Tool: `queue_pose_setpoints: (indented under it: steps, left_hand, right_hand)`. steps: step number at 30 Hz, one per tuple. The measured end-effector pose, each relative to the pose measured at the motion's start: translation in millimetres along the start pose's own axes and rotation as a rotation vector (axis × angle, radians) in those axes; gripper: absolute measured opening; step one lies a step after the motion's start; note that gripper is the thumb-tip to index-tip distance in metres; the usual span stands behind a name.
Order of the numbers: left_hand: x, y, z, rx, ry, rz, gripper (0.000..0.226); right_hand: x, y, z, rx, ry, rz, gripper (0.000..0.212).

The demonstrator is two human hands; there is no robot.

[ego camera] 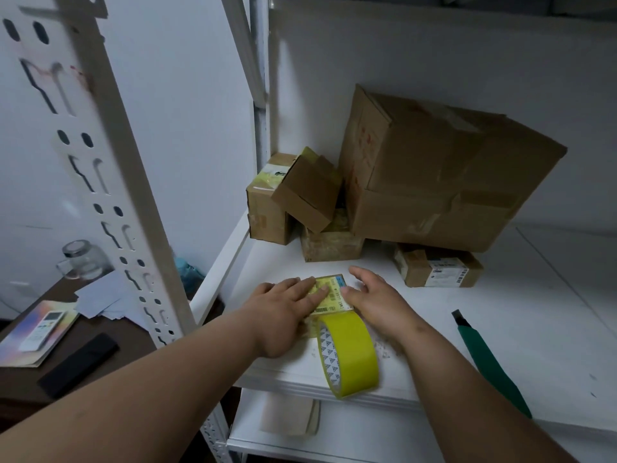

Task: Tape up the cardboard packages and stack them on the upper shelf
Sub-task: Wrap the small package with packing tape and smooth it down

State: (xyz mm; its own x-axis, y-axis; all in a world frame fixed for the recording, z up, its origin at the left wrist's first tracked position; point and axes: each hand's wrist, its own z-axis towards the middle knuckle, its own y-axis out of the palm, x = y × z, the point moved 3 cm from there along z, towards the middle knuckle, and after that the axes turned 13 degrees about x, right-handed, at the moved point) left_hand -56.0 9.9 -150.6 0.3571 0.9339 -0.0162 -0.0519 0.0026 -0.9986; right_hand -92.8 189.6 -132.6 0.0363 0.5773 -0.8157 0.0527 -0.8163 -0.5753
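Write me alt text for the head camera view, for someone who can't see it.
Two hands press flat on a small package on a white shelf, left hand and right hand either side of yellow tape running to a tape roll at the shelf's front edge. Cardboard boxes are piled behind; a green cutter lies to the right.

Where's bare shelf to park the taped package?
Free: the white shelf right of the labelled flat box, beyond the green cutter; also a strip between the hands and the back boxes. Crowded: the back left corner, with small boxes under the big carton, and the front edge with the tape roll.
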Motion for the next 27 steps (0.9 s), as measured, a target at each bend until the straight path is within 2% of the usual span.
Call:
queue_pose_setpoints:
  steps: [3, 5, 10, 15, 17, 20, 24, 25, 27]
  left_hand:
    - [-2, 4, -1, -0.014, 0.013, -0.007, 0.07]
    - [-3, 7, -1, -0.017, 0.01, -0.013, 0.07]
    - [-6, 6, 4, -0.007, 0.001, -0.029, 0.07]
    - [-10, 13, 1, -0.035, -0.003, -0.067, 0.076]
    - [-11, 15, 0, -0.042, -0.027, -0.099, 0.077]
    - [-12, 10, 5, -0.049, -0.074, -0.182, 0.068]
    - [-17, 1, 16, -0.061, -0.137, -0.312, 0.067]
    - [-18, 0, 18, -0.071, -0.141, -0.329, 0.067]
    - [-21, -2, 20, -0.08, -0.139, -0.347, 0.066]
  right_hand:
    - [4, 13, 14, -0.141, 0.077, 0.066, 0.069]
    - [5, 18, 19, -0.196, 0.078, 0.053, 0.073]
    - [-2, 18, 28, -0.233, 0.041, -0.041, 0.069]
    - [5, 20, 27, -0.262, 0.069, 0.05, 0.062]
    - [14, 19, 28, -0.271, 0.109, 0.134, 0.06]
    - [29, 10, 22, -0.216, 0.161, 0.402, 0.052]
    - [46, -6, -14, -0.118, 0.154, 0.705, 0.031]
    - [49, -8, -26, -0.092, 0.122, 0.729, 0.034]
    - [55, -5, -48, -0.113, 0.05, 0.695, 0.057]
